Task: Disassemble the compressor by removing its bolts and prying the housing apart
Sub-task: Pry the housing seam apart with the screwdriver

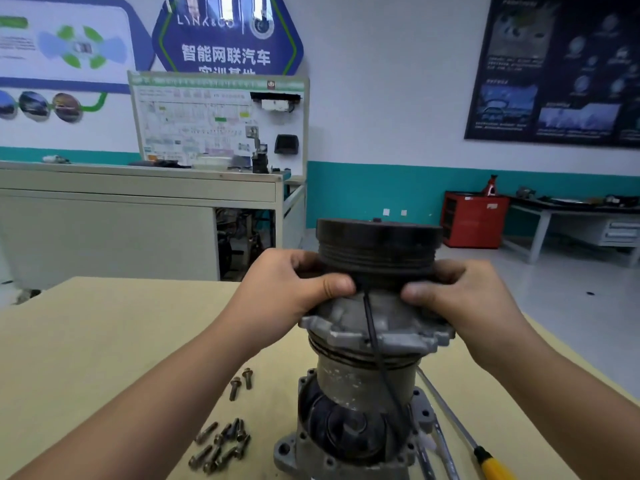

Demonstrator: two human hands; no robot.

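Compressor (367,375) stands upright on the table (86,341), black pulley (379,244) uppermost. Left hand (287,285) grips the compressor's left side at the neck just under the pulley, thumb across the front and fingers curled round behind. Right hand (460,296) grips the opposite side in like manner. The two thumbs lie on the front, close together but apart, just above the grey cover (346,323). Both hands are clamped on the compressor.

A black wire (375,341) runs from between the thumbs down the compressor's front. Dark rings show just beneath the cover.

Loose bolts (221,445) lie heaped on the table left of the compressor's base, with two more a little farther back. A screwdriver (485,459) with a yellow handle lies right of the base, its shaft close alongside the compressor.
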